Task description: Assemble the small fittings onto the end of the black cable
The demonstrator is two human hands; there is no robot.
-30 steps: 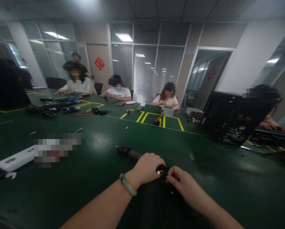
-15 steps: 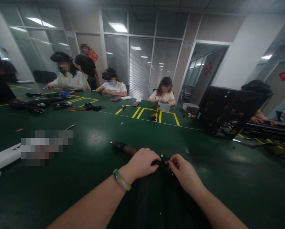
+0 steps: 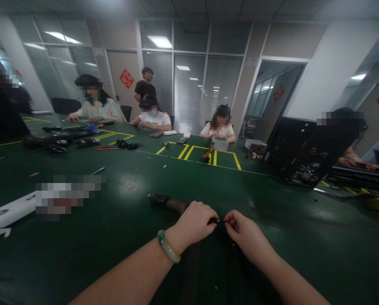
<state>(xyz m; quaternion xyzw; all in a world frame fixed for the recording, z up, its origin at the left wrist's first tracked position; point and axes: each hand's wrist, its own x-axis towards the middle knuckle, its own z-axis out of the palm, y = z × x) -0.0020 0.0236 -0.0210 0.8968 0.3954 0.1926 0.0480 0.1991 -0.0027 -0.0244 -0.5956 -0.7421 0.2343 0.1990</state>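
My left hand point(image 3: 198, 222), with a green bangle point(image 3: 168, 247) at the wrist, is closed around a small black part point(image 3: 213, 220) that looks like a connector or cable end. Right beside it, my right hand point(image 3: 248, 235) pinches with thumb and forefinger at the part's right end; what exactly sits between those fingertips is too dark and small to make out. A dark, pen-shaped electric screwdriver point(image 3: 172, 204) lies on the green table, its metal tip pointing left and its rear end hidden behind my left hand.
To the left lie a white power strip point(image 3: 13, 209) and a thin metal rod point(image 3: 98, 170). Bundles of black cables point(image 3: 122, 145) are farther back. At right stands a black computer case point(image 3: 291, 152). Several people sit across the green table point(image 3: 113, 237); another person point(image 3: 145, 84) stands behind.
My fingertips have come slightly closer together at the black part. The view has shifted a little, and the standing person has moved right, past the red wall poster.
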